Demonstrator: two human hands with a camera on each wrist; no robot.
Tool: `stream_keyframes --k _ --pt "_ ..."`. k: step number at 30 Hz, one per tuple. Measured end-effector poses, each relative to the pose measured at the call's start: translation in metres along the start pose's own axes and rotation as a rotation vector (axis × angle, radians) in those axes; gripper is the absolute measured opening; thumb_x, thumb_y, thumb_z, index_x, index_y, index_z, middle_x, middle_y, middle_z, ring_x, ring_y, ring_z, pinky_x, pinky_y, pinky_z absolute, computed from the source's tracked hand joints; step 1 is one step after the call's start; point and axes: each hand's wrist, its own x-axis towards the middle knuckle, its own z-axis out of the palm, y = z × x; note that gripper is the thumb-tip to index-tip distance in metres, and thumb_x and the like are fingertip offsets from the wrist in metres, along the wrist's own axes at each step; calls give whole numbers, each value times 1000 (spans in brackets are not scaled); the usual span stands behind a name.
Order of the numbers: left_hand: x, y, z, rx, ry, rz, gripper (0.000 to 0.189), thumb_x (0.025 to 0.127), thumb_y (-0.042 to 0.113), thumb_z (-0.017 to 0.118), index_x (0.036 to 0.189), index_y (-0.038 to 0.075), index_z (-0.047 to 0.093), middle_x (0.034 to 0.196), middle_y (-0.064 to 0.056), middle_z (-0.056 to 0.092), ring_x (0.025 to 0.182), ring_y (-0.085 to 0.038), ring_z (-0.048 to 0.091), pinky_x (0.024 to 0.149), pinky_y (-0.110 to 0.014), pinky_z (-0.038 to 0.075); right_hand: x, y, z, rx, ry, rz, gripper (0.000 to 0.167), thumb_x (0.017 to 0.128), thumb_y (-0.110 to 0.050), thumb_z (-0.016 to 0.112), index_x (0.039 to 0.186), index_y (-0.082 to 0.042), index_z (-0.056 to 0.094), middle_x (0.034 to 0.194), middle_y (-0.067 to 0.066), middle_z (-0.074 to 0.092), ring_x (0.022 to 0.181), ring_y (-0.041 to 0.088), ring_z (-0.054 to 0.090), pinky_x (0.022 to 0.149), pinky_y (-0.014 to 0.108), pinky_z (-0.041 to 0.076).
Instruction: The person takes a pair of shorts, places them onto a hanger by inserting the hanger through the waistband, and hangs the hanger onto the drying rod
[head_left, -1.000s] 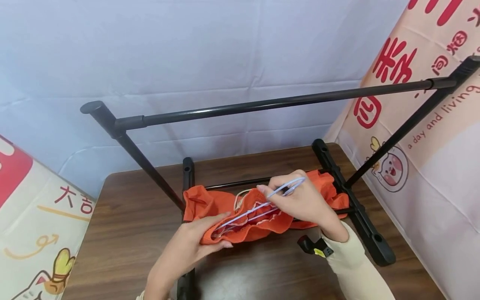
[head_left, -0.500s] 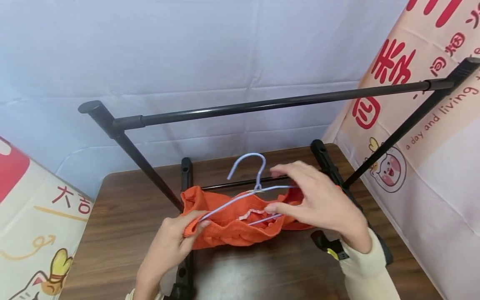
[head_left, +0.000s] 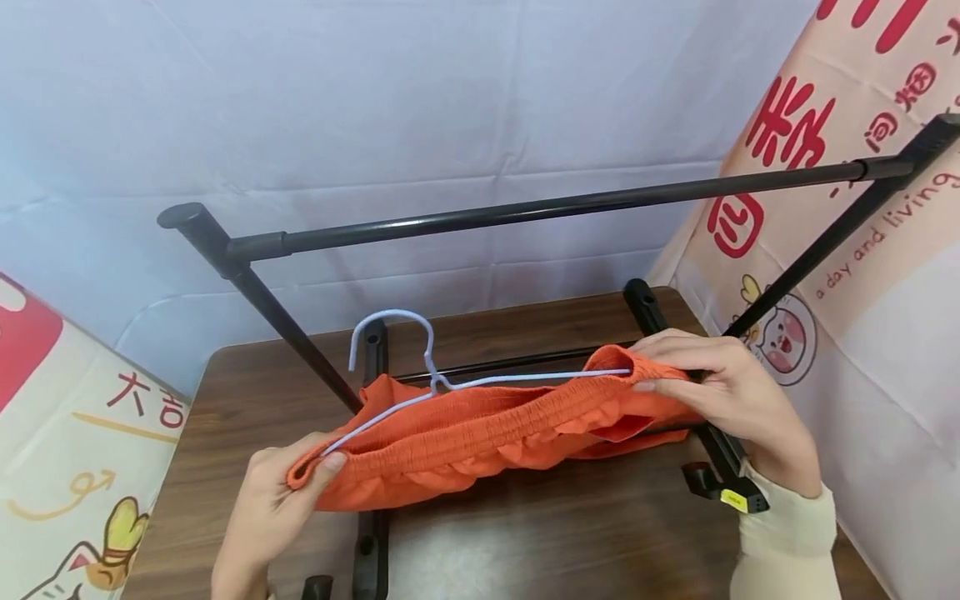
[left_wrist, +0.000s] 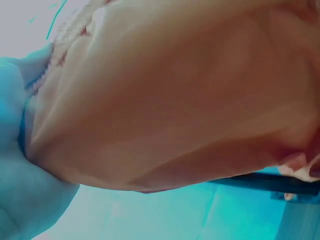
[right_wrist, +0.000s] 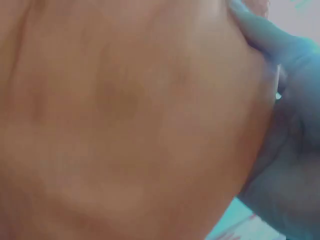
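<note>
An orange garment with a gathered elastic waistband (head_left: pixel 465 440) is stretched sideways in the head view. Inside its waist opening lies a light-blue clothes hanger (head_left: pixel 540 378), with the hook standing up at the left and the arm ends tucked into the fabric. My left hand (head_left: pixel 262 496) pinches the waistband's left end, thumb in front. At the right end, my right hand (head_left: pixel 742 404) holds the waistband between thumb and fingers. Orange cloth fills most of both wrist views, the left cloth (left_wrist: pixel 175 100) and the right cloth (right_wrist: pixel 125 110). The hanger's lower bar is hidden.
A black clothes rack stands on the brown wooden table (head_left: pixel 465 550), its top bar (head_left: pixel 487 214) above and behind the garment. Its feet and lower bars are partly under the cloth. Printed cloth hangs at both sides, pale cloth behind.
My right hand let go of the hanger, moved right and took the waistband's right end. My left hand moved left and down. The waistband widened, and the hanger turned its hook up and left.
</note>
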Motion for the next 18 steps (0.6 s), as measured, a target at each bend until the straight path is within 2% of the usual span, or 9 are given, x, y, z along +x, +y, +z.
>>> stream_keyframes --k 1,3,6,9,12,15,18 --pt "0 -1 -3 -6 12 1 36 79 -12 79 102 16 77 71 6 66 60 7 51 53 -11 41 -4 1 -1 28 14 4 44 75 25 76 109 -3 82 115 -2 79 112 8 70 96 15 55" --pt "0 0 -5 -8 21 6 35 79 -11 80 101 16 78 73 5 68 60 6 54 53 -12 42 -11 2 -3 47 20 21 44 75 27 75 110 1 81 117 -3 79 113 8 70 95 16 56" --pt "3 1 -6 9 18 24 33 78 -7 83 101 17 78 71 6 67 59 6 52 53 -11 41 -16 0 -6 -8 -36 76 46 78 21 78 114 -7 81 117 -8 78 107 5 70 88 15 58" --pt "4 3 -3 11 7 76 27 82 0 84 102 17 78 69 10 62 58 9 45 52 -8 36 -14 -3 -8 -42 -174 68 43 82 9 82 115 -17 80 111 -9 77 96 4 70 82 15 57" --pt "5 7 3 -13 -16 148 19 89 10 82 106 16 79 74 7 68 61 8 47 54 -8 38 -13 -2 -6 -22 -365 86 34 87 -6 84 111 -28 74 95 -13 72 80 0 64 68 16 53" --pt "5 10 11 -20 -39 206 15 93 16 80 109 16 79 82 5 75 63 7 51 57 -8 41 -13 2 3 30 -522 150 17 93 -15 81 96 -27 68 77 -11 61 70 -5 55 59 16 46" --pt "6 14 15 12 -58 208 14 94 18 79 109 19 78 82 9 75 62 9 49 57 -5 39 -18 7 11 94 -605 236 17 98 -17 74 88 -22 63 70 -4 52 67 -7 52 57 17 43"
